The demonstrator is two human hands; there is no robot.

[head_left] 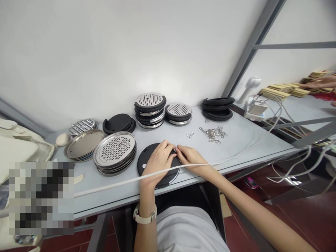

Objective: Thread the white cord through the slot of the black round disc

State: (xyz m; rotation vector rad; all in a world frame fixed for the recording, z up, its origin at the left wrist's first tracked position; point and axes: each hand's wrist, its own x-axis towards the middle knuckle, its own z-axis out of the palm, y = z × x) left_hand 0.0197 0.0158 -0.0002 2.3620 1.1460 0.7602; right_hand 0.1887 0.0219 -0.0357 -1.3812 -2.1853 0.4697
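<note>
A black round disc (147,154) with a silvery rim section lies flat near the table's front edge. My left hand (160,159) rests across it, its thumb and index finger pinched together near the disc's right edge. From the right, my right hand (193,159) meets it there, its fingertips also pinched. A small shiny bit shows between the fingertips, too small and covered to name. Close by on the right are a small wire clip (190,134) and a loose pile of metal wire clips (214,133).
Stacked perforated metal discs (115,148) and shallow metal lids (84,143) stand left. Black-rimmed grater-like discs (151,100) and black rings (217,114) line the back. A white cable (112,184) crosses before my wrists. Another person's hand (321,83) is at far right.
</note>
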